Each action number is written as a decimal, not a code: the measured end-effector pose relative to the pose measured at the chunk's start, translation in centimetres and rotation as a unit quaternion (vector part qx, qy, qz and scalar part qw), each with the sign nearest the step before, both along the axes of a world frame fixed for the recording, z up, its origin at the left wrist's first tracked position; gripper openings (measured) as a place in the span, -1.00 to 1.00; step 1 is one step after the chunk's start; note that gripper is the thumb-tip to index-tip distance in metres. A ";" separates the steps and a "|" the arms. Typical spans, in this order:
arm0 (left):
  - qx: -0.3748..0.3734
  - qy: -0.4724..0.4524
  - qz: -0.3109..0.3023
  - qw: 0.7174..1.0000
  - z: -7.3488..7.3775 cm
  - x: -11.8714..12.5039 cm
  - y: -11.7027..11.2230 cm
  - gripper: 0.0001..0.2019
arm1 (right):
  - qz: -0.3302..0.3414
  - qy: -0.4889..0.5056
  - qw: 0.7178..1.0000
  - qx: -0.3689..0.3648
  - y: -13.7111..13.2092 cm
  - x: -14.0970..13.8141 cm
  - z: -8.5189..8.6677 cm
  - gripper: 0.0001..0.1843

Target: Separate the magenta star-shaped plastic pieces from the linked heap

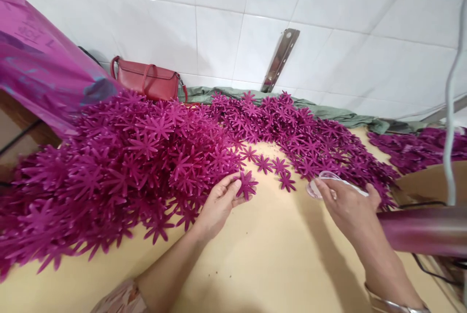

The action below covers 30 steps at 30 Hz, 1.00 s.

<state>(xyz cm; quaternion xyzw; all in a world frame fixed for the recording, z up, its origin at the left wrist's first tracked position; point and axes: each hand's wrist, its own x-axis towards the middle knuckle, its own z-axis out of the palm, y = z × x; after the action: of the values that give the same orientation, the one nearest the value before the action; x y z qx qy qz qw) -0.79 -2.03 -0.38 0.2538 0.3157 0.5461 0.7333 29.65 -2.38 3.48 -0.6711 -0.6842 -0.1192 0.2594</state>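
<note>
My left hand (221, 201) pinches a purple star-shaped petal piece (247, 185) between thumb and fingers, just above the table. My right hand (345, 201) is closed around a small pale, see-through object (314, 189) with a rounded edge and a white strip; its kind is not clear. A few loose purple petal pieces (280, 165) lie on the tabletop between the hands. To the left rises a big heap of the same pieces (160, 128), close to my left hand. Behind my right hand, a second, darker heap (310, 138) curves along the back.
A red handbag (146, 79) stands against the tiled wall behind the left heap. At far left hangs a magenta plastic bag (54, 64). Green cloth (328, 111) runs along the table's back edge. On the right are a magenta cylinder (426, 230) and a white cable (449, 147).
</note>
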 end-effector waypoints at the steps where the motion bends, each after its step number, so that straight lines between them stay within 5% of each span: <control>1: -0.004 -0.013 0.002 1.000 0.0 0.0 0.1 -0.63 | -0.012 -0.012 1.000 0.011 -0.6 -0.5 0.7 -0.50; 4: 0.003 -0.040 -0.018 0.999 0.1 0.0 0.3 -0.55 | -0.010 -0.044 0.994 0.104 -2.7 -4.2 2.0 -0.62; 6: 0.010 -0.040 -0.043 0.998 0.2 -0.1 0.4 -0.46 | 0.087 -0.035 0.987 0.131 -3.9 -8.3 1.6 -0.64; 9: 0.007 -0.029 -0.078 0.997 0.3 -0.3 0.4 -0.35 | 0.224 -0.092 0.969 0.051 -4.7 -14.1 -0.9 -0.30; 12: 0.011 -0.025 -0.086 0.996 0.5 -0.4 0.2 -0.35 | 0.207 -0.121 0.971 -0.001 -5.1 -17.2 -3.3 -0.12; 24: 0.031 -0.020 -0.074 0.997 0.3 -0.4 0.3 -0.40 | 0.213 -0.141 0.967 -0.013 -6.1 -17.0 -4.3 -0.10; 30: 0.053 -0.030 -0.073 0.995 0.2 -0.2 0.6 -0.62 | 0.203 -0.130 0.970 -0.013 -6.7 -15.0 -5.0 -0.10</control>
<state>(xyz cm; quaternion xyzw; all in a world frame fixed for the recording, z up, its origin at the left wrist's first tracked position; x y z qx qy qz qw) -0.98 -1.44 -0.18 0.2979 0.2448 0.5143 0.7660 14.64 -9.07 -1.56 -0.5000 -0.8355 -0.1417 0.1785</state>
